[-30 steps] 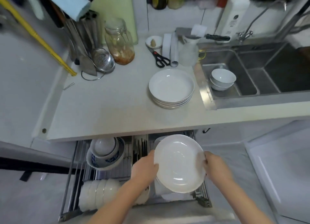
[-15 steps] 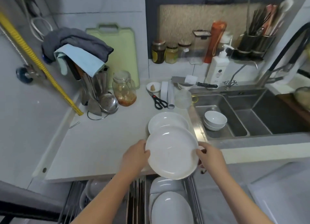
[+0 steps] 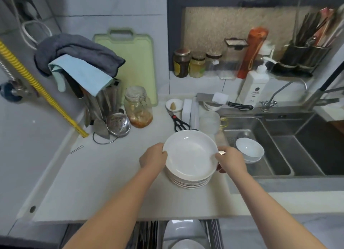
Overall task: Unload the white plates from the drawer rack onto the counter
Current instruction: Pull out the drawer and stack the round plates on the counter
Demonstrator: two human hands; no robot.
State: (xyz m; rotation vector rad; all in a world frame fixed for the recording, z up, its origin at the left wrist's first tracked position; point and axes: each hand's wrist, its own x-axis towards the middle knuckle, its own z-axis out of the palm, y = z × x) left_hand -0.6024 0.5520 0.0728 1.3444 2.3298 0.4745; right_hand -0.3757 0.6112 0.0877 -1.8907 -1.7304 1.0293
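A white plate (image 3: 189,154) lies level on top of a stack of white plates (image 3: 189,182) on the pale counter (image 3: 104,183), near the sink. My left hand (image 3: 153,158) grips its left rim and my right hand (image 3: 229,160) grips its right rim. At the bottom edge the open drawer rack (image 3: 214,230) shows more white plates (image 3: 183,230) standing in it; my forearms hide much of the rack.
Black scissors (image 3: 179,123), a small dish (image 3: 174,105), a clear cup (image 3: 209,121) and a glass jar (image 3: 138,107) stand behind the stack. A metal strainer (image 3: 118,124) and knife block sit at left. The steel sink (image 3: 260,155) at right holds white bowls (image 3: 249,150).
Both hands lifted the plate out of the drawer rack, carried it up and forward over the counter edge, and brought it down onto the stack. The view tilted upward.
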